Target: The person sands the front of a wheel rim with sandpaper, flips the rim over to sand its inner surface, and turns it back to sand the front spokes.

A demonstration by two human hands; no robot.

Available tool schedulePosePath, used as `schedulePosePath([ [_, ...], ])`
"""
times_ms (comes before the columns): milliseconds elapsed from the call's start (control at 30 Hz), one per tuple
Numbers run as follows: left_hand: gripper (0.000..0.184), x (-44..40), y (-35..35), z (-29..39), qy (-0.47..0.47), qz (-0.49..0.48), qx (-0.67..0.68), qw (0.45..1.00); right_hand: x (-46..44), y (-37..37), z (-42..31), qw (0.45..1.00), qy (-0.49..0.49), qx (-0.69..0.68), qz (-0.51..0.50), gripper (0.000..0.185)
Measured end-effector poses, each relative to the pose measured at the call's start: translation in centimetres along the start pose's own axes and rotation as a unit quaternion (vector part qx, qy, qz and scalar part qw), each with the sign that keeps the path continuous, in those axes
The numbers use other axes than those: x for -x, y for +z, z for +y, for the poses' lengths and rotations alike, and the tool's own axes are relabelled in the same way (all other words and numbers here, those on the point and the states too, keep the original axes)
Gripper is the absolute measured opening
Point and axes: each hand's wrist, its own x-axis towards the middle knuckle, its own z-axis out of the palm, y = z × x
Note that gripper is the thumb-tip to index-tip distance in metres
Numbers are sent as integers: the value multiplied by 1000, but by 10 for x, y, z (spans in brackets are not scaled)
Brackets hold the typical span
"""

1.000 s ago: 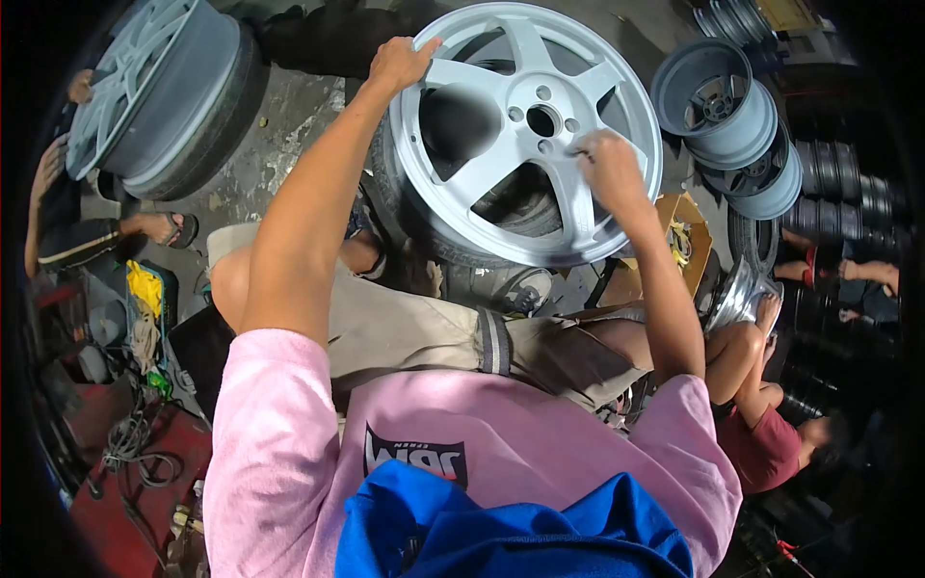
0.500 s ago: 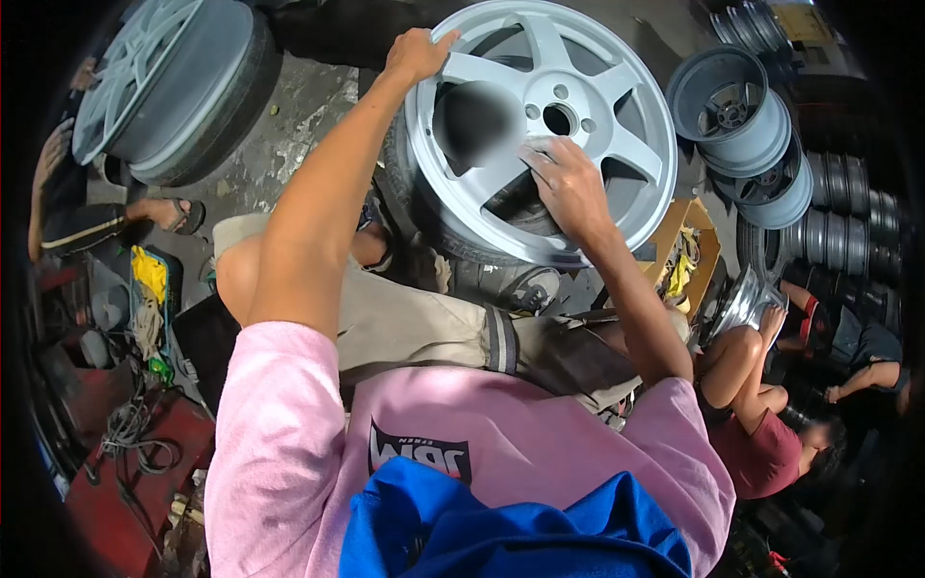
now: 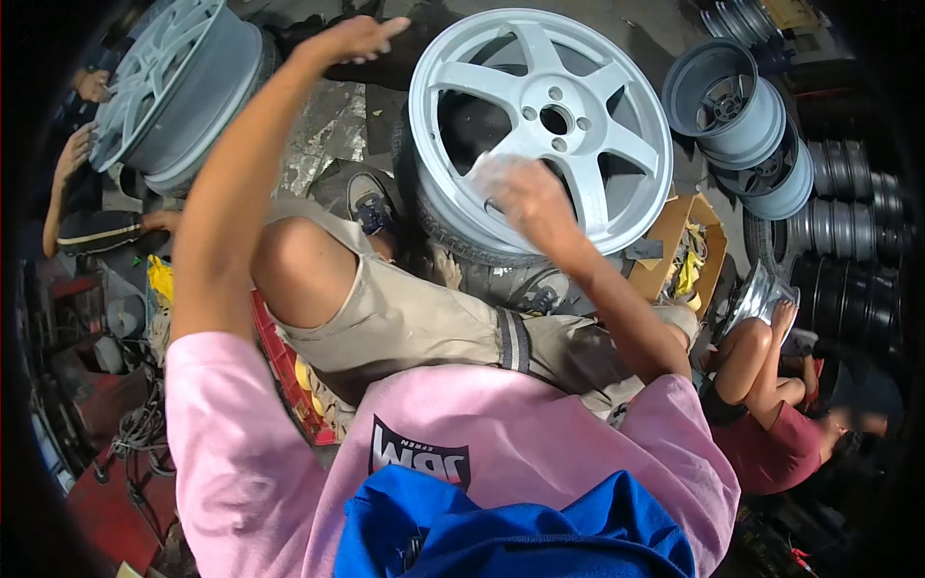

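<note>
A pale grey-white alloy wheel rim (image 3: 581, 197) with wide spokes and a holed hub rests on a black tyre (image 3: 434, 217) in front of me. My left hand (image 3: 356, 40) hangs in the air beyond the rim's left edge, off the wheel, fingers loosely stretched and holding nothing visible. Over the rim's lower-left spoke is my right hand (image 3: 530, 197), blurred, with its fingers bent together. Something whitish shows at those fingertips; whether it is a pad or dust, I cannot make out.
Another grey rim (image 3: 207, 106) stands at left, with another person's hand (image 3: 75, 152) against it. Stacked barrel-shaped rims (image 3: 766, 130) are at right. A cardboard box (image 3: 708, 217) sits near my right forearm. Another person (image 3: 771, 438) sits beside a shiny rim (image 3: 761, 294).
My left hand has let go of the rim's upper-left edge and moved left into the air. My right hand has slid from near the hub down-left along the spoke.
</note>
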Motion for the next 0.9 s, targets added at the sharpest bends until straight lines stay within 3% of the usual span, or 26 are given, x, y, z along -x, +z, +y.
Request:
schedulePosePath([
  [67, 74, 29, -39, -38, 55, -60, -9, 997, 6, 2, 37, 976, 184, 113, -29, 41],
  [133, 53, 96, -50, -58, 148, -105, -60, 982, 1, -3, 44, 977, 199, 66, 48, 36],
  [200, 26, 163, -34, -92, 109, -221, -119, 962, 4, -5, 8, 995, 63, 62, 40, 33],
  [233, 21, 199, -17, -104, 152, -290, -145, 934, 6, -8, -9, 1000, 13, 14, 19, 33],
  [300, 36, 274, 16, -84, -18, -376, -166, 911, 15, -11, -1, 999, 19, 21, 33, 32],
  [333, 35, 301, 45, -116, -56, -406, -36, 911, 23, -13, 5, 998, 22, 26, 45, 30],
  [367, 35, 329, 73, -149, -102, -432, 92, 891, 30, -9, 22, 991, 104, 66, 50, 29],
  [400, 35, 350, 83, -156, -183, -482, 130, 847, 28, -16, 36, 980, 180, 81, 34, 30],
  [467, 34, 374, 103, -124, -233, -382, 223, 866, 33, -6, 29, 975, 195, 95, 37, 30],
  [500, 28, 385, 111, -115, -241, -296, 360, 851, 25, -7, 14, 987, 128, 68, 67, 30],
  [533, 28, 389, 113, -100, -240, -296, 360, 852, 19, -10, -9, 993, 60, 38, 95, 30],
  [567, 28, 391, 110, -83, -265, -257, 386, 846, 15, -10, -23, 998, 7, 24, 57, 32],
  [600, 28, 393, 106, -77, -289, -218, 410, 837, 17, -10, -17, 998, 7, 24, 59, 32],
  [667, 33, 399, 123, -93, -286, -232, 422, 829, 33, -18, 17, 983, 157, 82, 52, 33],
  [700, 34, 403, 130, -91, -290, -170, 495, 801, 33, -24, 31, 966, 245, 72, 36, 31],
  [733, 36, 403, 136, -90, -288, -106, 564, 767, 35, -22, 26, 966, 246, 76, 37, 31],
  [800, 40, 404, 142, -92, -277, -127, 555, 774, 31, -9, 6, 978, 187, 60, 73, 32],
  [833, 42, 405, 141, -88, -255, -146, 532, 794, 25, -11, -12, 990, 113, 55, 71, 34],
  [900, 46, 405, 129, -73, -179, -186, 501, 826, 21, -11, -20, 995, 81, 24, 56, 35],
])
